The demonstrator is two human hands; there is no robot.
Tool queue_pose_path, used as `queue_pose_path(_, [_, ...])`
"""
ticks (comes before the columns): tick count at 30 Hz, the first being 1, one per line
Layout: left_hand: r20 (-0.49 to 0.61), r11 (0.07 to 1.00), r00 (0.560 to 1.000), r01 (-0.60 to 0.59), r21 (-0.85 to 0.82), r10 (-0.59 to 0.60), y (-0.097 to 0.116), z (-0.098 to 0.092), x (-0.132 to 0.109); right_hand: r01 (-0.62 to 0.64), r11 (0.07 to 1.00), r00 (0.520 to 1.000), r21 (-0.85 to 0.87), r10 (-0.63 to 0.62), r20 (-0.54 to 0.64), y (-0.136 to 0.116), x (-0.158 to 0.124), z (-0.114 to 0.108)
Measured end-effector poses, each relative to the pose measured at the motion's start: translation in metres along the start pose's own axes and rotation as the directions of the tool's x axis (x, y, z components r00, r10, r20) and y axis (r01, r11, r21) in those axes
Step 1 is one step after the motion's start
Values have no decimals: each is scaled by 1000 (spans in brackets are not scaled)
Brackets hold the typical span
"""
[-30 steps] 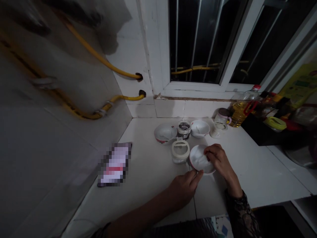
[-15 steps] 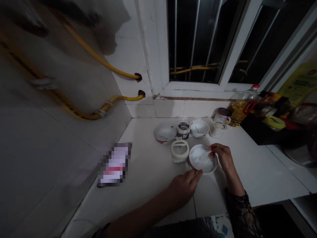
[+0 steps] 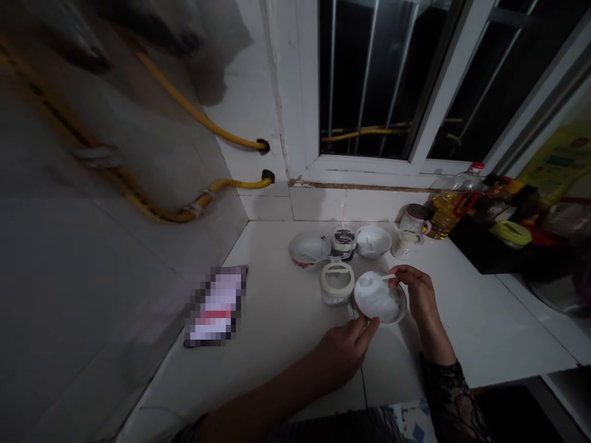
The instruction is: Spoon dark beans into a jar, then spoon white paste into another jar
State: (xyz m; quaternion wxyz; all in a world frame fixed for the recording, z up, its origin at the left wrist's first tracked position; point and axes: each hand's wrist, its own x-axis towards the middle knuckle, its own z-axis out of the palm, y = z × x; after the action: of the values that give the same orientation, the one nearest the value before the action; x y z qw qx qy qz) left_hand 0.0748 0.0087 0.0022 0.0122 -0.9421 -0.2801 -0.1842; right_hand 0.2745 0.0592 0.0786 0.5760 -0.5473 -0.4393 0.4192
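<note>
A bowl with a red rim (image 3: pixel 379 301) holds white contents and stands on the white counter. My left hand (image 3: pixel 346 346) grips its near left edge between thumb and fingers. Pinched in my right hand (image 3: pixel 415 289) is a small white spoon (image 3: pixel 375 279), its head over the left inner side of the bowl. Just left of the bowl sits a square jar with a pale lid (image 3: pixel 337 282). Behind are a second bowl (image 3: pixel 309 248), a small jar with dark contents (image 3: pixel 344 240) and a third bowl (image 3: pixel 373 241) with something like a spoon in it.
A blurred flat object (image 3: pixel 216 306) lies left on the counter (image 3: pixel 272 344). At the back right stand a lidded jar (image 3: pixel 415 220), an oil bottle (image 3: pixel 446 212) and a black box (image 3: pixel 480 246) with condiments. Yellow pipes (image 3: pixel 221 184) run along the left wall; a window is ahead.
The spoon in my right hand has moved up and toward the left back of the bowl, and lies flatter. My left hand keeps its grip. The view has shifted slightly.
</note>
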Motion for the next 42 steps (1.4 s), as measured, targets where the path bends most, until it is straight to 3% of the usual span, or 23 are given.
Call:
queue_pose_path(3, [10, 1000, 1000, -4, 1, 4, 1, 1, 1, 110, 993, 994, -39, -110, 13, -1, -5, 11])
queue_pose_path(5, [30, 1000, 1000, 8, 11, -9, 1, 1, 1, 300, 942, 954, -152, -295, 59, 0, -10, 19])
queue_pose_path(6, [40, 1000, 999, 15, 15, -16, 1, 0, 2, 428, 874, 903, -229, -409, 127, 0, -12, 23])
queue_pose_path(8, [52, 1000, 998, 21, 20, -22, 2, 0, 2, 669, 654, 743, -352, -582, 331, 0, -16, 29])
queue_pose_path(10, [50, 1000, 999, 19, 22, -20, 2, -1, 2, 808, 453, 589, -376, -634, 501, 0, -18, 31])
queue_pose_path(12, [37, 1000, 999, 20, 21, -21, 2, -1, 2, 841, 391, 539, -374, -669, 512, 1, -19, 28])
queue_pose_path(14, [13, 1000, 1000, 15, 16, -15, 1, -2, 3, 817, 423, 566, -393, -720, 401, 1, -17, 21])
queue_pose_path(16, [-11, 1000, 1000, -3, 12, 3, 0, -3, 3, 757, 498, 627, -422, -735, 258, 3, -15, 11])
queue_pose_path(20, [-56, 999, 998, -37, 28, 39, -3, -7, 3, 598, 647, 764, -473, -639, 93, 6, -12, -5])
queue_pose_path(23, [-88, 998, 995, -37, 50, 41, -3, -8, 3, 542, 657, 805, -524, -585, 100, 6, -10, -12])
queue_pose_path(28, [-205, 999, 979, -7, 32, 13, -3, -5, 3, 616, 469, 744, -633, -611, 271, 3, -7, -16])
queue_pose_path(31, [-262, 1000, 965, -4, 28, 11, -4, -4, 3, 651, 444, 735, -616, -574, 362, 2, -8, -13])
queue_pose_path(36, [-267, 999, 963, -9, 54, 23, -4, -5, 3, 581, 592, 813, -558, -394, 428, 3, -12, -2])
queue_pose_path(42, [-272, 998, 962, -3, 60, 19, -4, -4, 2, 271, 823, 962, -500, -244, 120, 5, -9, -5])
